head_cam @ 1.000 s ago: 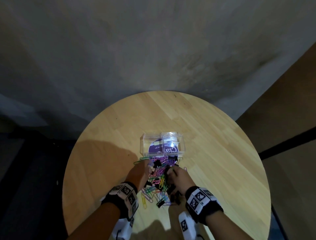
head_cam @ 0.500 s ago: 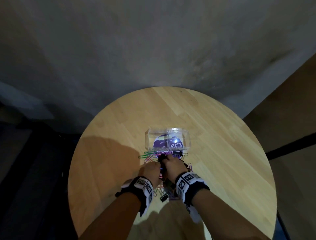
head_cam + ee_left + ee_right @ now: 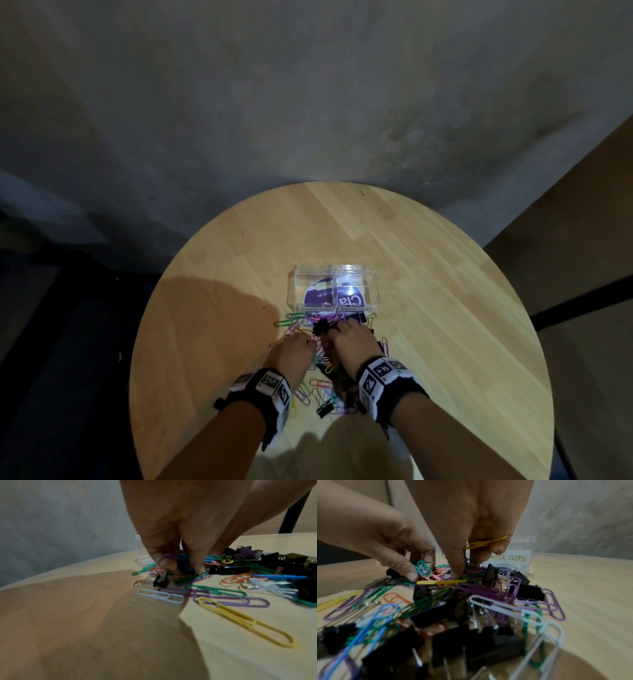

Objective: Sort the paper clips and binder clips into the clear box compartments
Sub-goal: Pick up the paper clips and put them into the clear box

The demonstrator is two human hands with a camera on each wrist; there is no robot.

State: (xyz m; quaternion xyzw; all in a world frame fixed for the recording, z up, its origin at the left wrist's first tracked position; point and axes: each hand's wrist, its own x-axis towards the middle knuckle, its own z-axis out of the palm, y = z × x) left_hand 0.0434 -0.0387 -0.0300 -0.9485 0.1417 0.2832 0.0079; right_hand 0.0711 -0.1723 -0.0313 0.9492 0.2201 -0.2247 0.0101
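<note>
At the left of the head view, the left hand (image 3: 294,349) reaches down into the pile of paper clips (image 3: 317,363) on the round wooden surface (image 3: 212,308); its curled fingertips (image 3: 167,564) pinch a few small coloured clips. A yellow paper clip (image 3: 245,620) lies apart in the lower right of the left wrist view. Just right of centre, the right hand (image 3: 352,342) digs into the same pile, with a yellow clip (image 3: 485,542) trapped in its curled fingers (image 3: 457,566). Black binder clips (image 3: 503,580) are mixed into the heap. Just above the hands stands the clear box (image 3: 334,291), touching the pile, its right compartment labelled for binder clips.
</note>
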